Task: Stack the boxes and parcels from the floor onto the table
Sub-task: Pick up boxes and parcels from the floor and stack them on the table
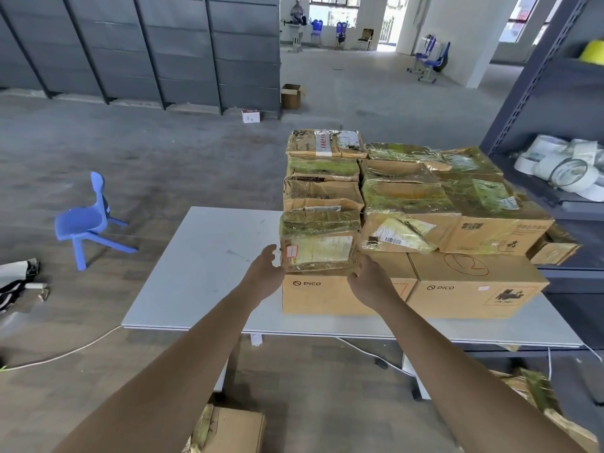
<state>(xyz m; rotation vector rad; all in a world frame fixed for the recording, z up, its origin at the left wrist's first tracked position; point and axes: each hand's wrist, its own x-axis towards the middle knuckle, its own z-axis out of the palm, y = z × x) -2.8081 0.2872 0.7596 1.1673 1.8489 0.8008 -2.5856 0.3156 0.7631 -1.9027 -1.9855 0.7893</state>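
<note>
Flanking taped parcel (318, 250) — left hand (266, 273), right hand (371, 282)

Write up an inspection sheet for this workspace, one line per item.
Surface: white table, left part bare, boxes on the right part.
Job's things: left PICO box and right PICO box stand side by side under taped parcels; front parcel sits on the left one; floor box lies nearest the camera.
Clutter: black-and-white bag on the floor.
Hands: left hand and right hand open, either side of the front parcel; contact unclear.
Cables: white cable crosses the floor towards the table.
Surroundings: blue chair, grey rack holding tape rolls, grey panels.
</note>
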